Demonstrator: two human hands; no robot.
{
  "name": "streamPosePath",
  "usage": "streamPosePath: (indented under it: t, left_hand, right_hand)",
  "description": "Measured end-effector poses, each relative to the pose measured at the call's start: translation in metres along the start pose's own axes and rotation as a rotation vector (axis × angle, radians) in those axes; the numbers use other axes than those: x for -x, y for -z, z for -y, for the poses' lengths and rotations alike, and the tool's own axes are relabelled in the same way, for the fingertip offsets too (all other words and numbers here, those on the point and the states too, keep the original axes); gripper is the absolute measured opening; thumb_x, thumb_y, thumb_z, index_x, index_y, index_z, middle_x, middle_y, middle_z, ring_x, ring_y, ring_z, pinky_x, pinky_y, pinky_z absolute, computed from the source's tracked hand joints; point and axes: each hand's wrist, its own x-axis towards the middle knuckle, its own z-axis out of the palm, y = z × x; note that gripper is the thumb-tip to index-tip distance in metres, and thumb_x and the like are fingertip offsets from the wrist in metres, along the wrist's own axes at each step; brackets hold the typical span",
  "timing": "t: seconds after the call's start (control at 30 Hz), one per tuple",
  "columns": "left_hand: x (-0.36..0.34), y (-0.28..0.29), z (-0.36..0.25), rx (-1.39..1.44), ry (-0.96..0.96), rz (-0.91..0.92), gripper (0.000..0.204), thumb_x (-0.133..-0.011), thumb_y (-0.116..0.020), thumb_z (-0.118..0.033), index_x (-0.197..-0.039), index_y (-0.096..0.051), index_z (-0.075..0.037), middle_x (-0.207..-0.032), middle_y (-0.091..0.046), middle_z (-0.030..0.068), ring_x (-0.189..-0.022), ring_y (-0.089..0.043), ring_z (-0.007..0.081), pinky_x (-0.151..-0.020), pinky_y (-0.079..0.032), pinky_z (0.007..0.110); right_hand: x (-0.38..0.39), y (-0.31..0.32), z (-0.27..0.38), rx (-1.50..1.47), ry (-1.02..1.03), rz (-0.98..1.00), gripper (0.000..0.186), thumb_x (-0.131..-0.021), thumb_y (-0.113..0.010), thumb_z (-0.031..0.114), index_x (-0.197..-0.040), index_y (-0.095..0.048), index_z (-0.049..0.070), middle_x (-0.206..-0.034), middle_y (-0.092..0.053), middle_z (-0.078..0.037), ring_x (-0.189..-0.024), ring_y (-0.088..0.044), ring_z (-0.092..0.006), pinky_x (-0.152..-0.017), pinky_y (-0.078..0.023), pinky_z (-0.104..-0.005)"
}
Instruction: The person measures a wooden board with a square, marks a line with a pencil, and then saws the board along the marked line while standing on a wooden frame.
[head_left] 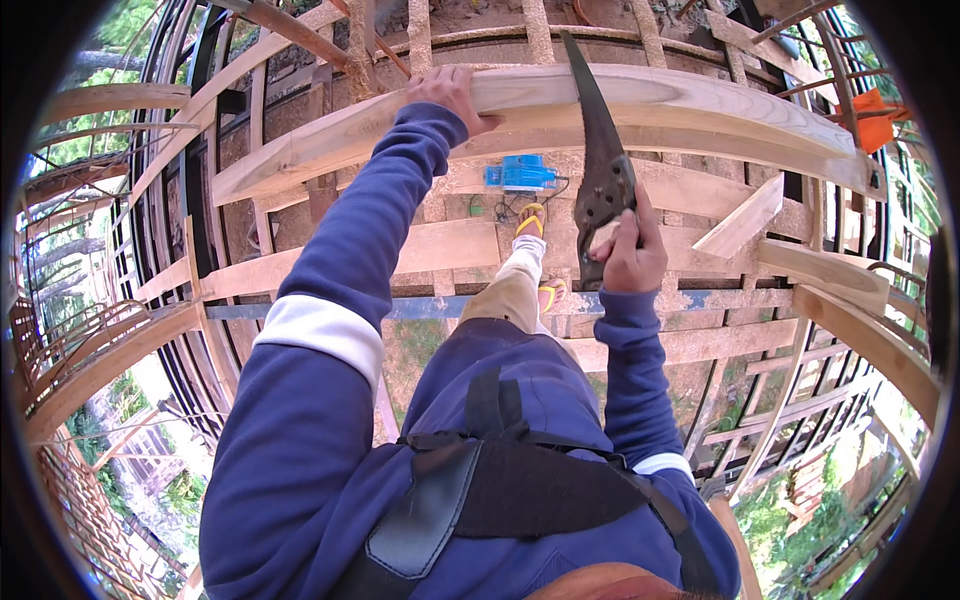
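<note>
A handsaw (598,150) with a dark blade and a black handle is in my right hand (637,250), whose fingers wrap round the grip. Its blade points away from me, and the tip reaches over a long pale wooden beam (700,100) lying crosswise in front of me. Whether the teeth touch the wood I cannot tell. On top of the beam, left of the saw, rests my left hand (447,95), with its fingers over the far edge and the thumb stretched toward the right.
Beyond my feet in yellow sandals lies a blue power tool (522,173) with a dark cord. A short wood offcut (740,215) leans at the right. Planks and slats with gaps surround me. An orange cloth-like piece (876,120) hangs at the far right.
</note>
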Motion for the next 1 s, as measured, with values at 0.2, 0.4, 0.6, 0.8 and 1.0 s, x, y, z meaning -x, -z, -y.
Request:
streamPosePath:
  t: [0.2, 0.4, 0.6, 0.8, 1.0]
  left_hand:
    - [0.005, -0.009, 0.003, -0.002, -0.023, -0.022, 0.081, -0.065, -0.082, -0.062, -0.123, -0.064, -0.009, -0.118, -0.069, 0.0137, -0.113, -0.064, 0.0294, -0.098, -0.047, 0.042]
    - [0.004, -0.003, 0.004, -0.007, -0.005, -0.056, 0.080, -0.065, -0.083, -0.062, -0.122, -0.065, -0.010, -0.118, -0.069, 0.0133, -0.113, -0.064, 0.0293, -0.099, -0.047, 0.042]
    - [0.001, -0.006, -0.001, 0.012, -0.014, 0.014, 0.078, -0.065, -0.083, -0.062, -0.120, -0.066, -0.009, -0.121, -0.068, 0.0131, -0.117, -0.062, 0.0274, -0.101, -0.045, 0.044]
    - [0.000, -0.005, 0.001, -0.012, -0.013, -0.033, 0.079, -0.065, -0.083, -0.062, -0.121, -0.065, -0.009, -0.119, -0.069, 0.0118, -0.114, -0.063, 0.0284, -0.099, -0.046, 0.044]
    - [-0.003, -0.005, 0.001, -0.004, -0.025, -0.047, 0.082, -0.064, -0.083, -0.062, -0.123, -0.065, -0.009, -0.117, -0.069, 0.0119, -0.111, -0.065, 0.0295, -0.099, -0.047, 0.044]
  right_hand:
    - [0.000, 0.005, 0.002, 0.032, -0.005, 0.000, 0.040, -0.103, -0.052, 0.007, -0.142, -0.058, 0.006, -0.067, -0.059, 0.000, -0.049, -0.051, -0.0052, -0.047, -0.045, -0.0243]
    - [0.043, 0.025, 0.008, 0.114, -0.011, -0.044, 0.041, -0.101, -0.051, 0.005, -0.141, -0.058, 0.005, -0.076, -0.067, -0.005, -0.048, -0.051, -0.0054, -0.047, -0.046, -0.0254]
    - [-0.029, -0.019, 0.012, 0.087, -0.002, -0.052, 0.038, -0.101, -0.055, 0.010, -0.138, -0.062, 0.007, -0.076, -0.068, -0.007, -0.050, -0.054, -0.0067, -0.048, -0.047, -0.0270]
    - [0.023, 0.018, -0.003, 0.042, -0.021, -0.061, 0.039, -0.101, -0.054, 0.006, -0.140, -0.060, 0.006, -0.070, -0.062, -0.001, -0.051, -0.049, -0.0049, -0.046, -0.043, -0.0252]
    - [0.021, 0.009, 0.003, 0.111, -0.026, -0.044, 0.040, -0.104, -0.049, 0.007, -0.144, -0.055, 0.004, -0.063, -0.051, 0.003, -0.050, -0.045, -0.0037, -0.047, -0.041, -0.0226]
